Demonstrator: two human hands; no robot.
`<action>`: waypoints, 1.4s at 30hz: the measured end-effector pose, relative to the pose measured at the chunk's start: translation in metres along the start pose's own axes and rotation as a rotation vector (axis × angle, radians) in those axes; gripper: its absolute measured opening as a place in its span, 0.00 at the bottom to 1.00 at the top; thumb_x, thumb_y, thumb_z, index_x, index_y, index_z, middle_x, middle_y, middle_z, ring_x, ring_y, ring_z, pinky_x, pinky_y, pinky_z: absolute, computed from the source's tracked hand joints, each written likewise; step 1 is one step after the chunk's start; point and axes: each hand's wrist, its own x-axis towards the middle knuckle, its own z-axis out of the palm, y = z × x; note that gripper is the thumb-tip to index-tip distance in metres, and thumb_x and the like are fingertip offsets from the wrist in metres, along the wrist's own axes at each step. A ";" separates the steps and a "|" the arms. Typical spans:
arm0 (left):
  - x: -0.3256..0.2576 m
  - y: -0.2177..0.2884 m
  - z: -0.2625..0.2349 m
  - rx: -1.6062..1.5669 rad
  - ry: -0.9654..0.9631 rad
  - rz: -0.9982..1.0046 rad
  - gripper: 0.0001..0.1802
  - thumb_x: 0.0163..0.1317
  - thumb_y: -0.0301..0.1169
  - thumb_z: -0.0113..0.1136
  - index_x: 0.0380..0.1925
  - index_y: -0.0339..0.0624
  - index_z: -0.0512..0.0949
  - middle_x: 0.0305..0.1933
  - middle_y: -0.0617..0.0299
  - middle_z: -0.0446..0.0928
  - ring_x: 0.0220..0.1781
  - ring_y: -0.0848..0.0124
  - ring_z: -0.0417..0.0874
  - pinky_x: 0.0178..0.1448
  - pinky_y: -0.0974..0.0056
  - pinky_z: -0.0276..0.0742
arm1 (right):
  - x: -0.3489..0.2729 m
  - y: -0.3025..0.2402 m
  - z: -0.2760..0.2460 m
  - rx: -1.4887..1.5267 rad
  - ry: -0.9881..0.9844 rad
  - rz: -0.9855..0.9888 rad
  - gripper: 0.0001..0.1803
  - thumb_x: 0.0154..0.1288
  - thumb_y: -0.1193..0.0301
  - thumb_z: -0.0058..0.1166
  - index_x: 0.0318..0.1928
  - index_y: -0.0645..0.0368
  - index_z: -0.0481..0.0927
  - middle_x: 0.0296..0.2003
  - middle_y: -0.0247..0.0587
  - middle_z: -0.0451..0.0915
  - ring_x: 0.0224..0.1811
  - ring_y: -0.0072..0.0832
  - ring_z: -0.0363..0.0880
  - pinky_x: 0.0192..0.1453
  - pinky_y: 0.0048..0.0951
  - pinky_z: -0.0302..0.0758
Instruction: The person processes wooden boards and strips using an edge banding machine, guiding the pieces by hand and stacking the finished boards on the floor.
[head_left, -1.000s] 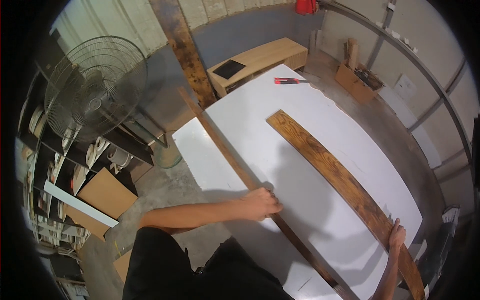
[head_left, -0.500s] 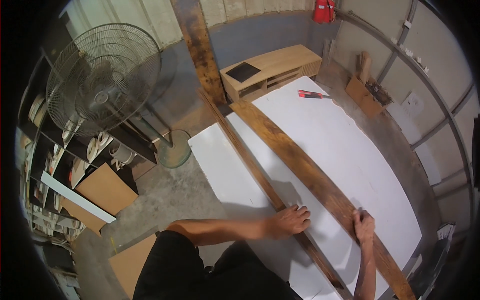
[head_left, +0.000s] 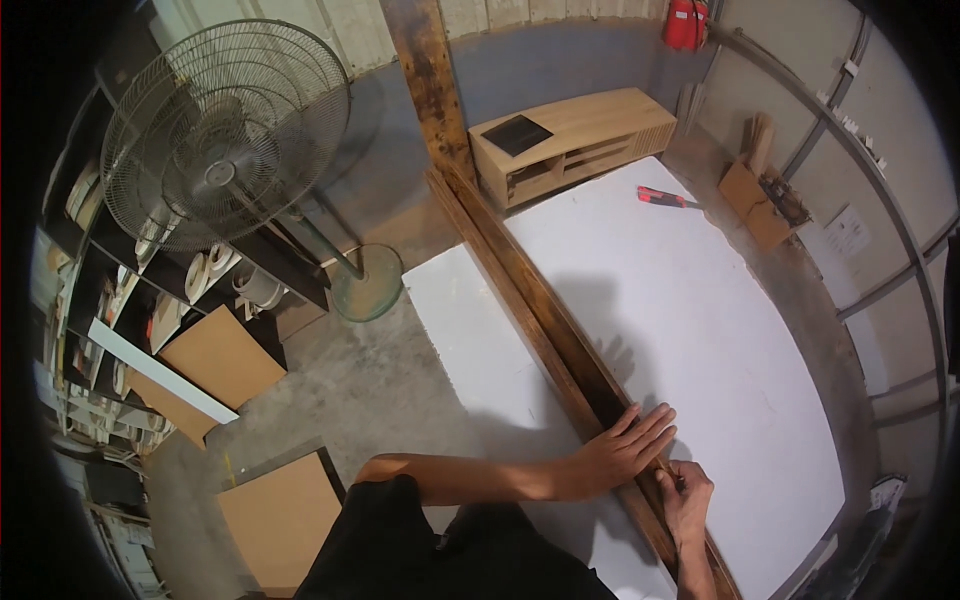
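Observation:
Two long brown wooden boards run diagonally over a white tabletop [head_left: 720,300]. The left board [head_left: 513,287] stands on its narrow edge. Close beside it, the right board [head_left: 552,312] is tilted up, its brown face turned toward the left one, with a dark gap between them. My left hand [head_left: 618,460] lies across both boards with its fingers stretched out. Just nearer to me, my right hand [head_left: 686,496] is closed on the upper edge of the right board, thumb and fingers bent around it.
A red and black utility knife [head_left: 665,198] lies at the table's far edge. Behind stands a light wooden cabinet [head_left: 590,130] with a black square on top. At left are a standing fan [head_left: 220,175], shelves and brown panels [head_left: 285,525]. A cardboard box [head_left: 757,205] sits far right.
The right board, flat and apart before, has been tipped up and brought left against the other. My right hand moved left with it; my left hand opened and reached across.

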 end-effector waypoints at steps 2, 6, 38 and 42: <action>0.002 0.000 -0.001 -0.030 0.009 0.002 0.40 0.55 0.23 0.52 0.70 0.23 0.57 0.78 0.38 0.52 0.83 0.50 0.44 0.81 0.45 0.35 | -0.011 -0.009 0.005 0.033 0.006 0.000 0.11 0.54 0.75 0.67 0.37 0.67 0.82 0.34 0.55 0.81 0.36 0.50 0.80 0.43 0.42 0.76; 0.000 -0.001 0.003 -0.096 -0.054 0.018 0.40 0.55 0.24 0.53 0.69 0.20 0.57 0.77 0.35 0.52 0.82 0.48 0.44 0.81 0.44 0.37 | -0.018 -0.026 0.006 0.034 0.000 -0.093 0.09 0.57 0.76 0.63 0.37 0.69 0.82 0.32 0.54 0.81 0.36 0.49 0.79 0.43 0.41 0.75; 0.007 -0.048 0.035 0.238 -0.366 0.423 0.27 0.52 0.53 0.72 0.46 0.50 0.82 0.28 0.59 0.83 0.20 0.57 0.79 0.26 0.53 0.76 | -0.215 0.105 -0.050 -0.431 0.143 0.071 0.16 0.62 0.69 0.52 0.46 0.67 0.76 0.40 0.49 0.79 0.44 0.39 0.81 0.49 0.40 0.78; 0.011 -0.029 0.026 0.136 -0.241 0.410 0.26 0.55 0.51 0.72 0.49 0.51 0.82 0.26 0.57 0.84 0.20 0.59 0.81 0.26 0.53 0.77 | -0.212 0.108 -0.043 -0.356 0.281 0.010 0.17 0.59 0.65 0.51 0.41 0.67 0.76 0.33 0.46 0.79 0.40 0.38 0.80 0.46 0.35 0.75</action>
